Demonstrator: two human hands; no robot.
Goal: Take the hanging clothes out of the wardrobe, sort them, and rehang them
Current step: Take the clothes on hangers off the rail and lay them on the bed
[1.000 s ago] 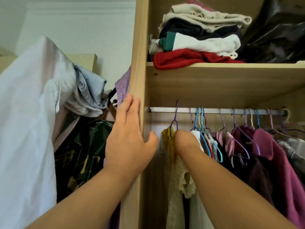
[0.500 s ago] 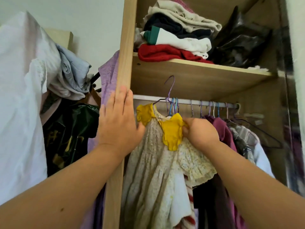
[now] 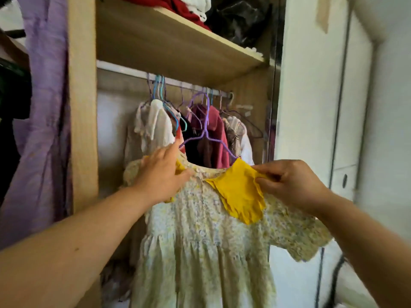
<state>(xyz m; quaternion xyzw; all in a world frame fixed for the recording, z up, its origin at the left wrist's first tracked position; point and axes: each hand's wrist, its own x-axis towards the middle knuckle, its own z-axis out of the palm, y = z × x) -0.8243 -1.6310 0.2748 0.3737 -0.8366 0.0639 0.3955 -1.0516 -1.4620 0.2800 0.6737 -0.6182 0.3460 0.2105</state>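
Dress (image 3: pixel 200 241) now off rail (image 3: pixel 120 68), floral, yellow-collared.

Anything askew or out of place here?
Nothing damaged. The floral dress is off the rail, on its purple hanger, held by the left hand and right hand. A lilac garment hangs outside the wardrobe side panel.

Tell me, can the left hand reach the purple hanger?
Probably yes. The left hand holds the dress at the shoulder, just beside the hanger, and nothing lies between them. It would have to loosen its hold on the dress first.
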